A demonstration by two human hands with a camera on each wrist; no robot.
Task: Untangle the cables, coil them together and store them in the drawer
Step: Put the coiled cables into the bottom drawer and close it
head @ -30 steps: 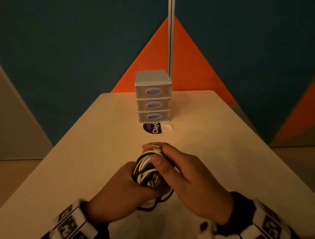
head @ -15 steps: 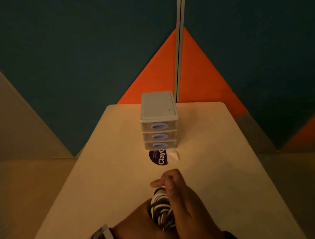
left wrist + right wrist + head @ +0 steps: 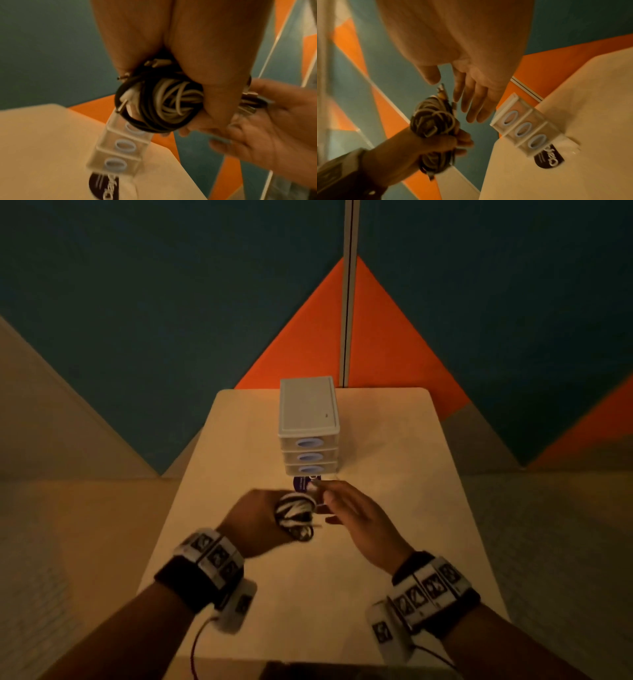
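My left hand [image 3: 260, 517] grips a coiled bundle of black and white cables [image 3: 295, 512] above the table, a short way in front of the drawer unit [image 3: 308, 422]. The left wrist view shows the coil [image 3: 163, 104] held in the curled fingers, with metal plugs sticking out. My right hand [image 3: 346, 508] is just right of the bundle, fingers straight and spread, holding nothing; the right wrist view shows those fingers [image 3: 471, 102] beside the coil [image 3: 433, 121]. The small white unit has three drawers with blue oval handles [image 3: 520, 129], all closed.
The beige table [image 3: 394, 508] is small, with its edges close on both sides. A dark round sticker [image 3: 303, 484] lies in front of the drawer unit. Behind are teal and orange wall panels and a vertical white strip [image 3: 349, 302].
Both hands have risen and moved forward toward the drawers. My right hand has let go of the coil and opened; the left hand alone holds it now.
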